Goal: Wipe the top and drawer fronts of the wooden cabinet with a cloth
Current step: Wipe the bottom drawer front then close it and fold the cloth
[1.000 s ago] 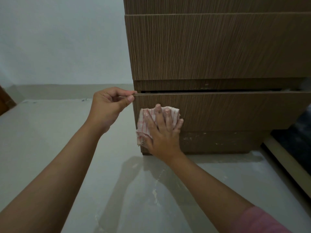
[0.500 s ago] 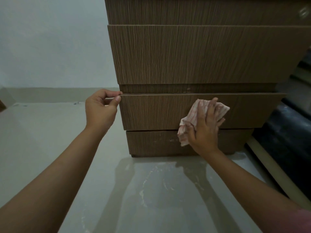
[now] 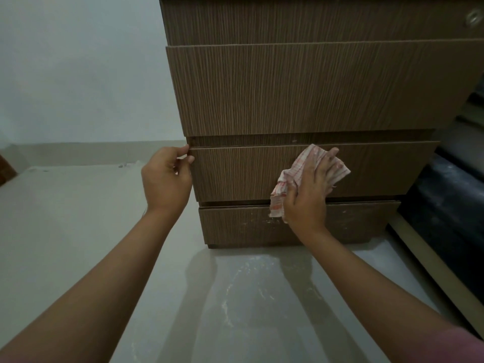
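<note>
The wooden cabinet (image 3: 301,87) stands against the wall and shows several stacked drawer fronts. My right hand (image 3: 309,192) presses a white cloth with red checks (image 3: 296,169) flat against the second-lowest drawer front (image 3: 235,174), right of its middle, fingers spread over the cloth. My left hand (image 3: 165,176) pinches the top left corner of that same drawer front between thumb and fingers. The lowest drawer front (image 3: 235,226) has pale smudges. The cabinet top is out of view.
A glossy pale floor (image 3: 78,231) spreads in front of and left of the cabinet, with white dusty streaks (image 3: 235,297) near its base. A dark object with a pale edge (image 3: 445,218) stands close on the right. A plain wall (image 3: 78,74) rises behind.
My right hand slid the cloth along the drawer front from its left end towards the right. My left hand kept its pinch on the drawer's left corner. The view shifted.
</note>
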Tool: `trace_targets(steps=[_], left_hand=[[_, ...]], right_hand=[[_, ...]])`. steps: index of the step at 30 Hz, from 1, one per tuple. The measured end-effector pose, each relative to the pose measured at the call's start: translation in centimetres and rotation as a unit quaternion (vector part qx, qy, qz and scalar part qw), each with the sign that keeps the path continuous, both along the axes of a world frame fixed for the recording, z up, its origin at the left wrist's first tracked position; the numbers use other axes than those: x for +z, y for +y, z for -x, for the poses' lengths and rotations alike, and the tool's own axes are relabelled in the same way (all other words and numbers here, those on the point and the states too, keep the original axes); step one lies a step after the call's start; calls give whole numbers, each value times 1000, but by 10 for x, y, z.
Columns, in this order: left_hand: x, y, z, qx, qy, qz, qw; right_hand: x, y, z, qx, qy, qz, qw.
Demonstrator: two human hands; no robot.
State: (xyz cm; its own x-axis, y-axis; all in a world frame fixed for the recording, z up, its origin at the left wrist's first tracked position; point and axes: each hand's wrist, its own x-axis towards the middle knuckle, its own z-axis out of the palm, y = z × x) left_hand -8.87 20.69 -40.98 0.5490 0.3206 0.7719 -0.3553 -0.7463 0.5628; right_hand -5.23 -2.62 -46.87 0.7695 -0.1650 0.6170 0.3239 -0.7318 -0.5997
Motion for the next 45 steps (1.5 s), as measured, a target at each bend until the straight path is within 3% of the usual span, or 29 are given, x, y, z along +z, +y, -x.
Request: trace_targets(steps=[9,18,22,27,30,36,45], left_hand=[[-72,3,24,-55,90,-154,982],[-104,9,21,-32,158,-170,972],[-104,7,12,-26,169,-155,973],[-98,5,5,-16,170,-41,984],[-97,6,6,-21,174,-16,984],[-94,10,18,-44,181,-14,982],[-90,11,35,-66,198,-24,978]], right_hand=[[-2,-2,2,9,-32,-26,999],[-17,0,4,39,-54,-67,996],[-30,11,24,47,-32,-140,988],[-58,46,54,61,3,-198,978],[-65,72,69,72,44,-220,972],[-66,120,70,76,68,-176,979],[-69,139,75,-45,164,-22,985]])
